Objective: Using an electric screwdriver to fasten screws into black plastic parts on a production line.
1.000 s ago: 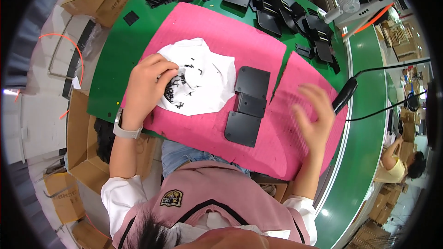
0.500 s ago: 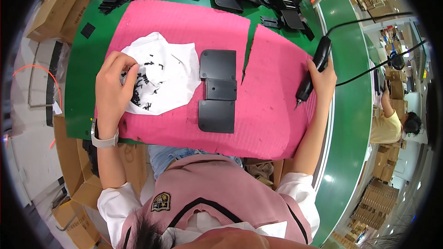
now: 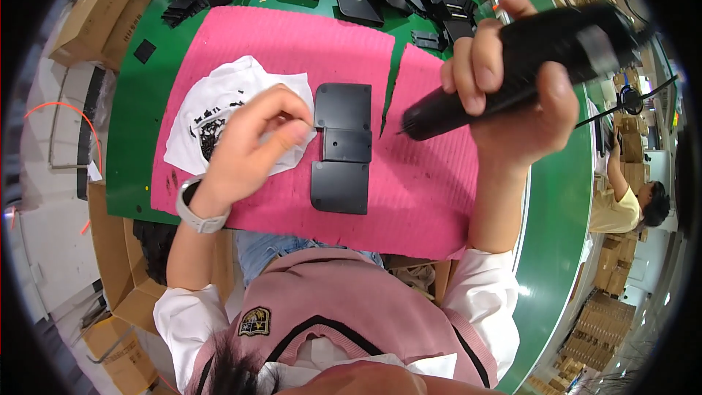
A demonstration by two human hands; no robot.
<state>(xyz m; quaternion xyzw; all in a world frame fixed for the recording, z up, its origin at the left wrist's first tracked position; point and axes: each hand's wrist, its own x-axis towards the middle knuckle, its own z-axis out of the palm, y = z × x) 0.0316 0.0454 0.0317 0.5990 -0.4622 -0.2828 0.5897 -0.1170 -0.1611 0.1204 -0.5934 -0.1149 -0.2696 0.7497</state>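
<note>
A black electric screwdriver (image 3: 512, 66) is gripped in my right hand (image 3: 512, 102), raised over the right side of the pink mat (image 3: 431, 190). Its thin bit points left, towards a black plastic part (image 3: 342, 106) made of two flat plates joined by a narrower middle piece with a small hole. My left hand (image 3: 256, 139) is pinched closed, fingertips beside the part's left edge near the middle piece; whatever they hold is too small to make out. Under and behind that hand lies a white cloth (image 3: 194, 113) with a pile of small black screws (image 3: 210, 135), partly covered by the hand.
Black plastic parts (image 3: 358, 4) are heaped along the far side of the green table (image 3: 131, 124). A small black square (image 3: 145, 51) lies at the left. Cardboard boxes (image 3: 110, 7) stand beside the table. On the far right is another person (image 3: 621, 208).
My left hand has moved right from the screws to the black part's edge. My right hand has lifted the screwdriver up and swung its bit leftward towards the part.
</note>
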